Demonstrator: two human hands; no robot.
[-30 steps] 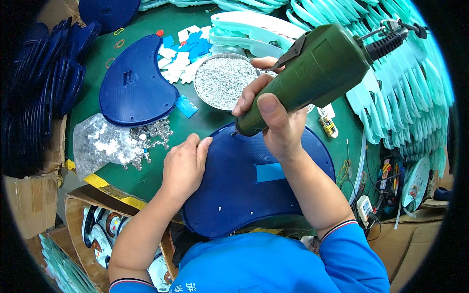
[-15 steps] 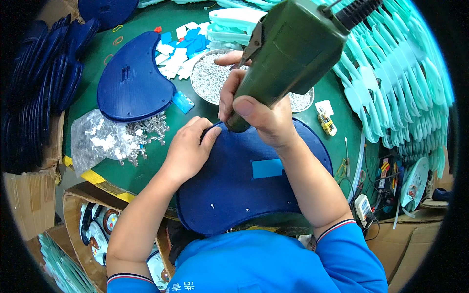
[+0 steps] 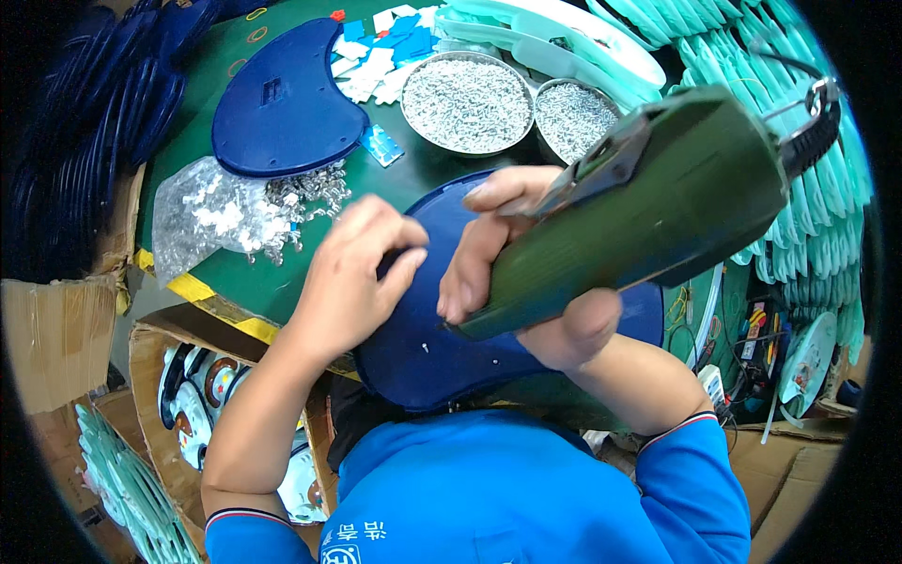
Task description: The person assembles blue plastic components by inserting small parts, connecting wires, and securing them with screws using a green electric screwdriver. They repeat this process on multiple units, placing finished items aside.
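Observation:
My right hand (image 3: 498,254) is wrapped round a dark green power screwdriver (image 3: 639,207), tilted with its narrow end down and left over a dark blue curved panel (image 3: 432,291). The tip is hidden by my fingers and blur. My left hand (image 3: 352,273) hovers at the panel's left edge, slightly blurred. Its thumb and forefinger are bent together; anything pinched between them is too small to make out. Two tiny pale bits, perhaps screws, show on the panel's near part.
Beyond the panel stand a large round bowl (image 3: 467,103) and a smaller bowl (image 3: 575,120) of small silvery screws. Another blue panel (image 3: 282,103) lies far left, near a plastic bag (image 3: 207,216) of small parts. Turquoise frames (image 3: 799,188) are stacked right; open cardboard boxes stand at lower left.
The screwdriver has swung from the panel's far edge down and nearer me, its body now leaning right. My left hand has come slightly off the edge. The view has shifted.

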